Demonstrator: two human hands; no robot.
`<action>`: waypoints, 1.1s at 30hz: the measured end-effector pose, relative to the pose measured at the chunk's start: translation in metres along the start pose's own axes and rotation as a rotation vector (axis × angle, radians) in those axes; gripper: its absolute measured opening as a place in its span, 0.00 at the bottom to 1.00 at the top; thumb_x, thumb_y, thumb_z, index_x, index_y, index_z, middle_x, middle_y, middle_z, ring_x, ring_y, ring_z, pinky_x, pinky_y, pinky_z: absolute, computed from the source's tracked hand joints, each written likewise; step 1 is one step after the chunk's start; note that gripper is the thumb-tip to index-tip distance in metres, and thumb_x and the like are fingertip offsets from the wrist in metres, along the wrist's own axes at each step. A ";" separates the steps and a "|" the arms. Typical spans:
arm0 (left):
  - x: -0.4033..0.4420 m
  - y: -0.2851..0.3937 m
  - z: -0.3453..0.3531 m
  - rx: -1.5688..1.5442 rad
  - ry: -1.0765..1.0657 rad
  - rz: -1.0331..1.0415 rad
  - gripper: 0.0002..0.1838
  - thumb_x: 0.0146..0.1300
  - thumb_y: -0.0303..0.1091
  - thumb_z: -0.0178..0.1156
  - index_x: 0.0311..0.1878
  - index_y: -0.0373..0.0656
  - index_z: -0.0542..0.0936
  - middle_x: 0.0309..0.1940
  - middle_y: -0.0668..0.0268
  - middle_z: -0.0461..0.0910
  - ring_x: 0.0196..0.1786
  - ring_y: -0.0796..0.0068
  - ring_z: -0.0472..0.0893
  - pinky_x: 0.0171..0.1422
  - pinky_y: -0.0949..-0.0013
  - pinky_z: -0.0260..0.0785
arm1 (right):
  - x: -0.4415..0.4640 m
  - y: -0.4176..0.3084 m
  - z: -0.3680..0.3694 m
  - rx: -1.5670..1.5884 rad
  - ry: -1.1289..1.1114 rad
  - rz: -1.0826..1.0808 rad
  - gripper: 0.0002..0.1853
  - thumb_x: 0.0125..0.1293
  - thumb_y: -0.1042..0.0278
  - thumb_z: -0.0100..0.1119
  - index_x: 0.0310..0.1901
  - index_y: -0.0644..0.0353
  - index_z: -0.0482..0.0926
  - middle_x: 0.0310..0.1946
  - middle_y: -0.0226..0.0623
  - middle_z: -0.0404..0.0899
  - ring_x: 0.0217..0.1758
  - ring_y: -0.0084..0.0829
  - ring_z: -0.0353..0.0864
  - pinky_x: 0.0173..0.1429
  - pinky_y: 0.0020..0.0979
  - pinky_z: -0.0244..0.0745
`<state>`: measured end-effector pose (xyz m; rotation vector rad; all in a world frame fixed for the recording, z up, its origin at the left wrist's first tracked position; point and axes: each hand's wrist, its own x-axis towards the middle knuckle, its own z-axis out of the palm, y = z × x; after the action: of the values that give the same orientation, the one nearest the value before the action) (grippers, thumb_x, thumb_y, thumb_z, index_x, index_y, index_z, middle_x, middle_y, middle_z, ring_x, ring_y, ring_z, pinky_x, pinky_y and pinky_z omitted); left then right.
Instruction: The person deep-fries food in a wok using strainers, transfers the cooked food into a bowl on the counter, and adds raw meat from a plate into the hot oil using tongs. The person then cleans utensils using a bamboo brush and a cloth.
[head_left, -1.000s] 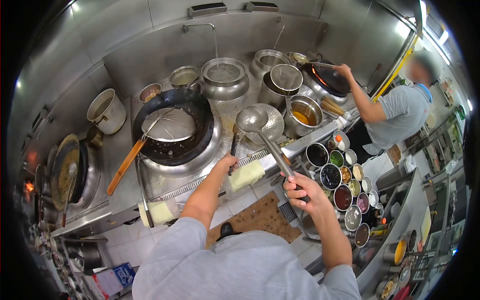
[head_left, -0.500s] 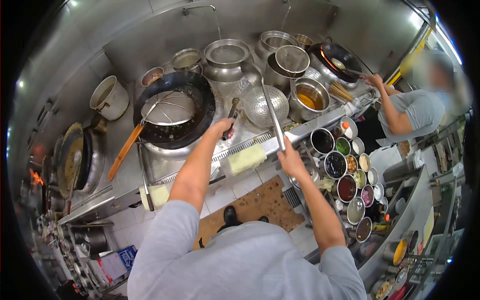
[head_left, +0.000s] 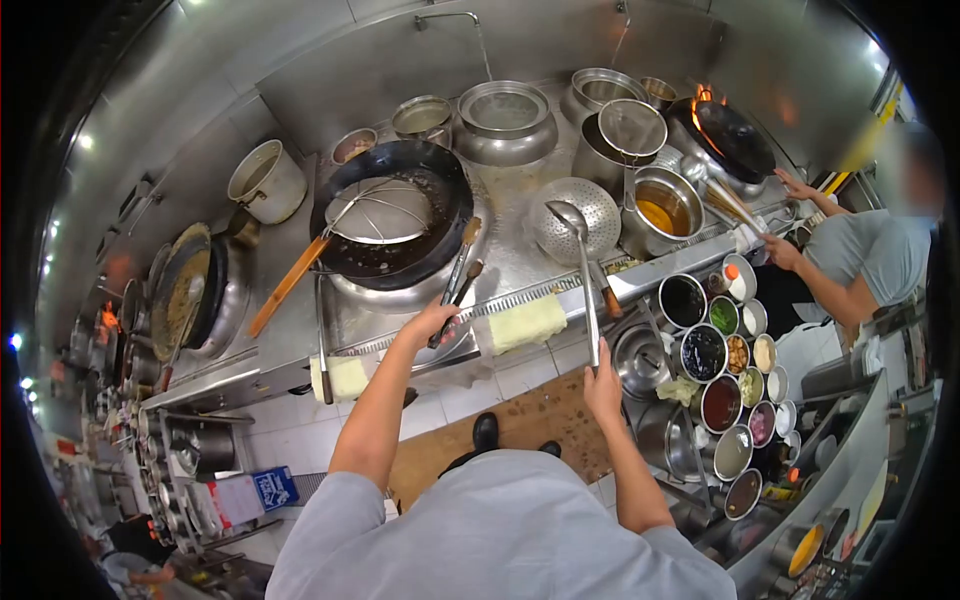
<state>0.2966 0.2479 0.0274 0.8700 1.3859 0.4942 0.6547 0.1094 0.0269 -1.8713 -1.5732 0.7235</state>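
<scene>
My left hand (head_left: 432, 322) is closed around what looks like a pair of tongs (head_left: 459, 272), its two brown-tipped arms apart and pointing away from me at the stove's front edge. My right hand (head_left: 602, 385) grips the end of a long-handled metal ladle (head_left: 587, 275). The ladle's bowl is over the perforated strainer (head_left: 597, 235), which lies on the stove top; whether they touch I cannot tell. Left of the tongs is a black wok (head_left: 455, 195) with dark liquid, and a wire-braced skimmer (head_left: 385, 212) with a wooden handle rests across it.
Folded cloths (head_left: 527, 322) lie along the front rail. Metal pots (head_left: 505, 108) line the back; one pot (head_left: 690, 190) holds orange-brown liquid beneath a mesh strainer (head_left: 633, 127). Several sauce and ingredient containers (head_left: 720, 403) stand at right. A co-worker (head_left: 865, 250) handles a flaming wok (head_left: 735, 145).
My left hand draws back toward me, and the tool's two arms now show apart. The ladle has come back and lower over the strainer. The co-worker's wok has tilted up with larger flames.
</scene>
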 end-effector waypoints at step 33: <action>-0.004 -0.033 0.014 0.579 0.365 0.263 0.32 0.65 0.57 0.51 0.55 0.35 0.73 0.47 0.39 0.78 0.53 0.41 0.77 0.57 0.51 0.68 | 0.412 -0.125 0.046 0.284 -0.103 -0.045 0.36 0.64 0.66 0.55 0.71 0.54 0.52 0.32 0.42 0.78 0.21 0.33 0.77 0.19 0.35 0.69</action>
<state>0.3033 0.2211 0.0036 1.5012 1.7993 0.4709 0.6022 0.5373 0.0716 -1.6097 -1.4817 0.9813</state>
